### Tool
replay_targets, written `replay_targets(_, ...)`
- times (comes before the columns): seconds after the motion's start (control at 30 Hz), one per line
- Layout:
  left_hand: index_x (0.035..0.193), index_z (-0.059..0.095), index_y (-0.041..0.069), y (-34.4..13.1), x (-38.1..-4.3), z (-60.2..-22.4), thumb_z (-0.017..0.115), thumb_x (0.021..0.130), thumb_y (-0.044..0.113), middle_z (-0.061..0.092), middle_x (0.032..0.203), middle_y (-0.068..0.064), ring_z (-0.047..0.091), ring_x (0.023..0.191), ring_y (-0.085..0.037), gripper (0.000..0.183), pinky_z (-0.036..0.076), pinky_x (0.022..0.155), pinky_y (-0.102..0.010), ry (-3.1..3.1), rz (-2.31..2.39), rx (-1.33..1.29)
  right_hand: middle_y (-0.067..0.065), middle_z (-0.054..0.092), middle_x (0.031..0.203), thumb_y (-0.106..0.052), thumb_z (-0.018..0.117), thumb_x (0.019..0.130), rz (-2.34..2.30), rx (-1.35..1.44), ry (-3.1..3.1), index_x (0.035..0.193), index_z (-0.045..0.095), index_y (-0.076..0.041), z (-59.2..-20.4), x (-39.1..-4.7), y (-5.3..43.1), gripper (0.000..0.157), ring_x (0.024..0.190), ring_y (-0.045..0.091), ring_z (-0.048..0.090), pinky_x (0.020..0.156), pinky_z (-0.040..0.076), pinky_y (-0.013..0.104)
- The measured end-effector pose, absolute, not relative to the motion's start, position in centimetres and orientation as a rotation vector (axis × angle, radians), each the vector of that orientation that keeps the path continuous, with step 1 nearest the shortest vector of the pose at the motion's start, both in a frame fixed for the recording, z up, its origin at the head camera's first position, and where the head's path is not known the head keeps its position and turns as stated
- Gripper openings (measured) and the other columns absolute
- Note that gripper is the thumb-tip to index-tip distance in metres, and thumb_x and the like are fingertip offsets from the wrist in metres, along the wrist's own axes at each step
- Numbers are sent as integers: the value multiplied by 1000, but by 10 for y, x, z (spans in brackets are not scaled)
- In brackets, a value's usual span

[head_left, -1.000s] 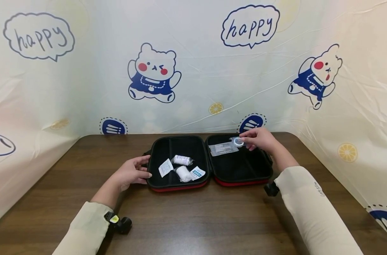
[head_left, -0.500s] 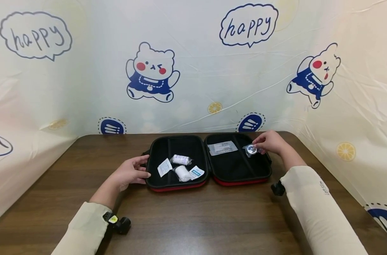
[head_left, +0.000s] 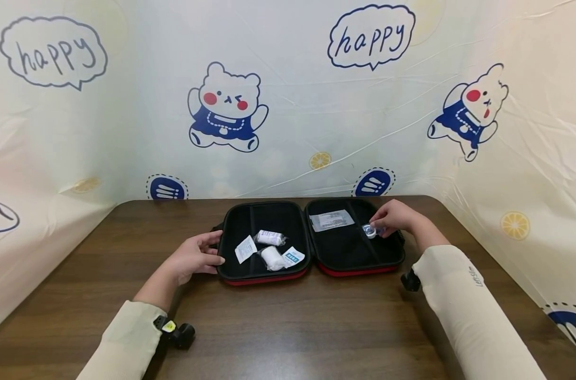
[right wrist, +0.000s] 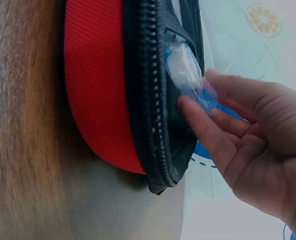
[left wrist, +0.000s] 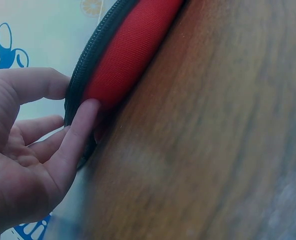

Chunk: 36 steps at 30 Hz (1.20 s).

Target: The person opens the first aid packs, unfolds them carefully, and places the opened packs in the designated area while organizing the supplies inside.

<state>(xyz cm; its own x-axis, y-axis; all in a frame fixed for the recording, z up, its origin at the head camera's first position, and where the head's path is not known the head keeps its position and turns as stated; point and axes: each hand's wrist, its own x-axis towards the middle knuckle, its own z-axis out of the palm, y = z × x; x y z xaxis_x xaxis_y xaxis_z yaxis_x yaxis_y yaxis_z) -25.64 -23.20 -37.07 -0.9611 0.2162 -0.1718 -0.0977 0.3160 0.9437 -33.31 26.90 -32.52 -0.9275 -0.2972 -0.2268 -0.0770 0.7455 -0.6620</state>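
Note:
A black-lined, red-sided zip case (head_left: 278,275) lies unfolded on the table. By a corner of its clear wrapper, my right hand (head_left: 396,217) pinches a small white tape roll (head_left: 369,231) over the right half. In the right wrist view, thumb and fingertips grip the crinkled blue-tinted end of that wrapper (right wrist: 204,95). My left hand (head_left: 193,258) touches the case's left edge with spread fingers and thumb; the left wrist view has the thumb on the red side (left wrist: 130,50). In the left half lie a wrapped bandage roll (head_left: 271,238) and a white wrapped bundle (head_left: 272,259).
A white packet (head_left: 246,249) and a blue-printed packet (head_left: 294,257) also lie in the left half. A flat clear packet (head_left: 332,220) is at the right half's upper left, near an elastic strap (head_left: 364,240). Brown wooden table (head_left: 288,327) surrounds the case; a printed curtain (head_left: 288,105) stands behind.
My right hand has carried the tape roll right from beside the flat packet, then slightly down and left to the strap. The left hand stays at the case's edge.

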Motion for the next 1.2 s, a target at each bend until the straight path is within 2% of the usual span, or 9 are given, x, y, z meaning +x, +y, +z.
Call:
replay_targets(0.33,153,26,4,-232,-257,-372,70,85,-2,32,148,-25,49,106,-30,82,58,78,-38,2321,1689,114,15,69,89,7,63,88,-1003,-339,2598,110,64,13,-327,-334,264,23,73,18,65,73,59,36)
replay_targets(0.67,153,27,5,-233,-258,-373,71,85,-2,32,148,-25,50,107,-30,82,58,80,-38,2316,1688,111,13,69,87,7,65,85,-974,-371,2599,107,64,13,-329,-335,252,23,72,17,66,71,59,35)
replay_targets(0.83,154,26,5,-233,-258,-372,70,85,-2,31,149,-25,49,107,-31,82,58,80,-38,2313,1689,116,16,68,91,11,64,84,-993,-358,2574,110,62,14,-330,-338,249,27,75,17,65,75,59,38)
replay_targets(1.2,153,26,4,-233,-258,-372,70,85,-3,31,149,-25,49,107,-30,81,58,79,-38,2309,1696,122,18,69,104,7,69,82,-972,-395,2524,122,58,13,-333,-340,246,41,90,18,63,86,55,36)
